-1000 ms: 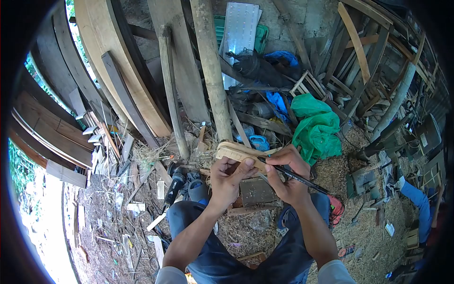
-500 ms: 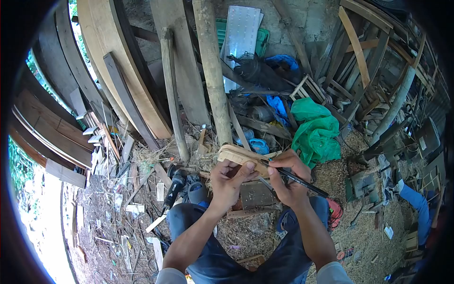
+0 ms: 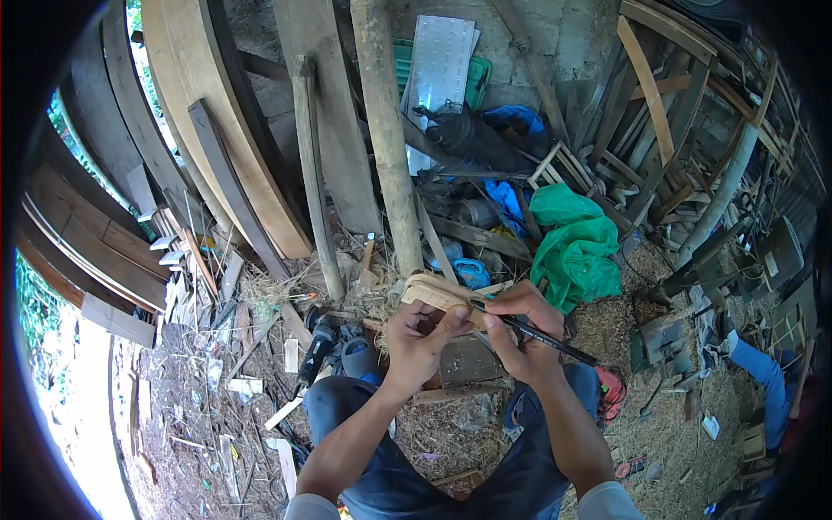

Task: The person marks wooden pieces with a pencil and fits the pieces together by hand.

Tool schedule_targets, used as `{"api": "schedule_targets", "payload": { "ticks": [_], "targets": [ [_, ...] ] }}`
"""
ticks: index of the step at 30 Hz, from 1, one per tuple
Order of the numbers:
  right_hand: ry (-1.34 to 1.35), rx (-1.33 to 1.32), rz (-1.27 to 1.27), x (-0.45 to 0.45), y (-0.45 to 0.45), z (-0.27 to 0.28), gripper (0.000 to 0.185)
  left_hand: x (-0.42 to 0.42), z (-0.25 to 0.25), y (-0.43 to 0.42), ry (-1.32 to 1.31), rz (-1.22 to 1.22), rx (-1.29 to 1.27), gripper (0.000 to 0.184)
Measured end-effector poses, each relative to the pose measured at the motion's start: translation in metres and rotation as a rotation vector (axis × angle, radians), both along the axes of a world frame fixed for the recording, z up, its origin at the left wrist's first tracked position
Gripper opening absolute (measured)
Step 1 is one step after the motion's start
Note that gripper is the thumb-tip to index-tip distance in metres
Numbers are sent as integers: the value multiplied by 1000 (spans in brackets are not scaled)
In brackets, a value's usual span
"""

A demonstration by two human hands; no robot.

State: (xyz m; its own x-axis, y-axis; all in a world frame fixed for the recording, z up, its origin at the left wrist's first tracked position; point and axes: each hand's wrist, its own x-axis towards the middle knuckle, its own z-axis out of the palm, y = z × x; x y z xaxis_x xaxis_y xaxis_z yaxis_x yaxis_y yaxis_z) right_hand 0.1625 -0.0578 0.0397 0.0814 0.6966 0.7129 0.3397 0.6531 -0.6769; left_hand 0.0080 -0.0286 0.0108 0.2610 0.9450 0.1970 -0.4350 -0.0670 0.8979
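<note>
Above my knees, my left hand (image 3: 422,340) grips a pale, round-ended piece of wood (image 3: 431,293), with the thumb along its near side and the fingers curled under it. A groove or layered line runs along the wood's edge. My right hand (image 3: 527,328) pinches a slim black pencil (image 3: 555,345) with faint light lettering on its shaft. Its front end is at the wood's right half, beside my left thumb, while the back end slants down to the right. Whether the point touches the wood is too small to tell. My right fingers partly cover the wood's right end.
A black power tool (image 3: 319,348) lies on the littered ground left of my knees. Long planks (image 3: 234,130) and a round pole (image 3: 386,139) lean ahead. A green plastic bag (image 3: 574,247) sits to the right. A wooden block (image 3: 472,362) lies between my legs.
The pencil's front end has shifted left along the wood, and my right hand has moved slightly left with it. The wood appears a little lower in view, still in my left hand.
</note>
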Motion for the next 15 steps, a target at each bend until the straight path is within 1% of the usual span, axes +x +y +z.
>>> {"api": "schedule_targets", "payload": {
  "ticks": [10,12,13,15],
  "targets": [
    [-12,3,14,-1,1,0,11,0,0,-1,-36,8,-24,17],
    [-15,0,8,-2,1,1,10,-1,0,0,44,23,-18,16],
    [-18,-2,1,-2,1,2,10,0,1,-1,43,23,-18,16],
    [-18,-2,2,-2,1,1,10,2,3,-1,-16,35,-37,15]
  ]
}}
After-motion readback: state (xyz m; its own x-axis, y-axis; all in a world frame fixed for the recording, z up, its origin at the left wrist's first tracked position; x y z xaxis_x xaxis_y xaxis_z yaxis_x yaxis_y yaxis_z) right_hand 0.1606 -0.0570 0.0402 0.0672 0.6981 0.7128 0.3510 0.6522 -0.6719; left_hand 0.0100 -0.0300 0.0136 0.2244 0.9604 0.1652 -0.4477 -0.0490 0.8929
